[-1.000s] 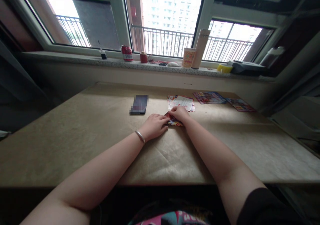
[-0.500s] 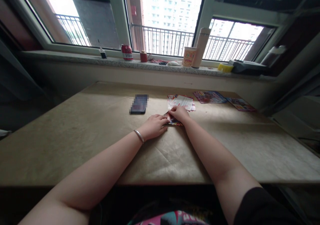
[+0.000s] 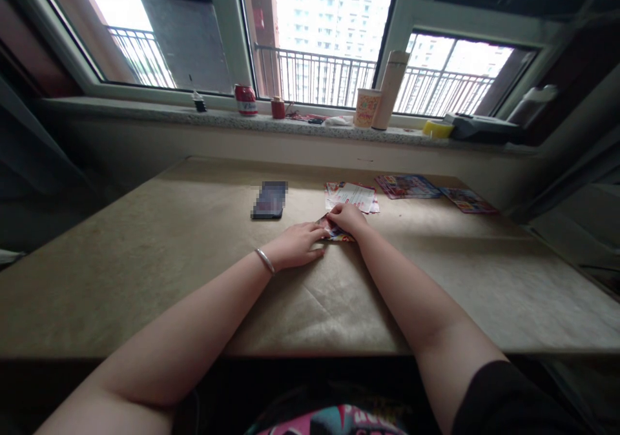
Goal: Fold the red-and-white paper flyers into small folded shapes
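Observation:
Both my hands rest on a small folded piece of colourful printed paper [image 3: 334,233] in the middle of the brown paper-covered table [image 3: 194,254]. My left hand [image 3: 296,244], with a silver bangle at the wrist, has its fingers curled against the paper's left edge. My right hand [image 3: 347,218] presses down on the top of the paper with bent fingers. Most of the paper is hidden under the hands.
A dark phone [image 3: 269,201] lies left of the hands. Printed sheets [image 3: 352,196] lie just beyond, with more sheets [image 3: 405,186] and another [image 3: 467,200] to the right. On the windowsill [image 3: 145,113] stand a red can [image 3: 245,100], a paper cup [image 3: 365,108] and a tall flask [image 3: 387,89].
The hands stay pressed on the folded paper with only slight finger shifts. The view has tilted a little.

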Demonstrator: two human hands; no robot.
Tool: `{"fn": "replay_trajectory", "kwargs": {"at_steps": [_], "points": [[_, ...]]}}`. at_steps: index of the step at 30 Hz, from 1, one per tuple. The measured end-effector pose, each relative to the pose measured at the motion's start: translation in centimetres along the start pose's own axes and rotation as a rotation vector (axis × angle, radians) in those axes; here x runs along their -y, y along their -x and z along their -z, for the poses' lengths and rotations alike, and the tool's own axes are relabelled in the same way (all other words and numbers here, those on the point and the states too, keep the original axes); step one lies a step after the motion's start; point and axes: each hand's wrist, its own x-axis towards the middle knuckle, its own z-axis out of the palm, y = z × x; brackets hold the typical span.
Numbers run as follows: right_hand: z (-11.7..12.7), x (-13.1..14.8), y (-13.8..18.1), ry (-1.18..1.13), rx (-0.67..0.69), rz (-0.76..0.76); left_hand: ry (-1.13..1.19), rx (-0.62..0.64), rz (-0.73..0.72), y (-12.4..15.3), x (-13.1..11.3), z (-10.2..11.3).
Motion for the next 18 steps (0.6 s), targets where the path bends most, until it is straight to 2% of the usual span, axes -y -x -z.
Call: {"fn": "replay_trajectory", "kwargs": {"at_steps": [12,18], "points": [[0.04,-0.29,-0.16,-0.001,0.004,-0.003,-0.120,-0.009,-0.034,-0.06,-0.06,-0.45],[0.10,-0.52,-0.27,-0.008,0.012,0.001,-0.087,-0.012,-0.068,-0.15,-0.01,-0.21]]}}
